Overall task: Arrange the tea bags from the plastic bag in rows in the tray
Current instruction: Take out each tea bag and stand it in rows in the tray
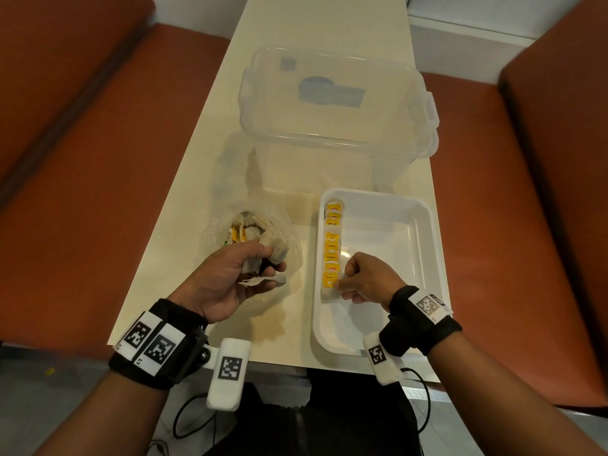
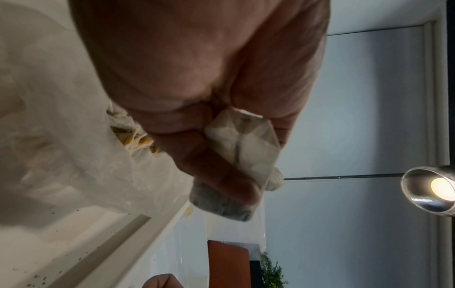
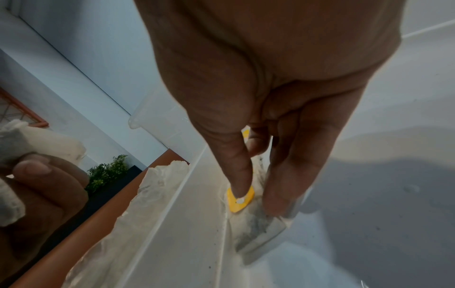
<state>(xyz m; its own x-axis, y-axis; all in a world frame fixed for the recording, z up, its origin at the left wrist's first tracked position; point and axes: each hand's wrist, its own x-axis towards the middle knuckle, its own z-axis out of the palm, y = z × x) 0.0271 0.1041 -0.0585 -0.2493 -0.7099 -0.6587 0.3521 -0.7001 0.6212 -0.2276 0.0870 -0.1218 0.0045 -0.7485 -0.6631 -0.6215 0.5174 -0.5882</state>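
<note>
A crumpled clear plastic bag (image 1: 292, 245) lies on the table with tea bags (image 1: 245, 232) inside. Just over its near side my left hand (image 1: 263, 268) grips a bunch of several tea bags (image 1: 276, 248), seen close in the left wrist view (image 2: 246, 144). To its right stands the white tray (image 1: 394, 232), with one row of yellow-tagged tea bags (image 1: 332, 245) along its left wall. My right hand (image 1: 342, 287) is at the near end of that row. Its thumb presses the yellow tag (image 3: 240, 202) and its fingers pinch that last tea bag (image 3: 261, 231) against the tray floor.
A large clear storage box (image 1: 335, 103) stands right behind the tray and bag. The narrow cream table (image 1: 204, 199) carries specks of tea dust, and brown-orange benches (image 1: 82, 159) flank it on both sides. The tray's middle and right part hold nothing.
</note>
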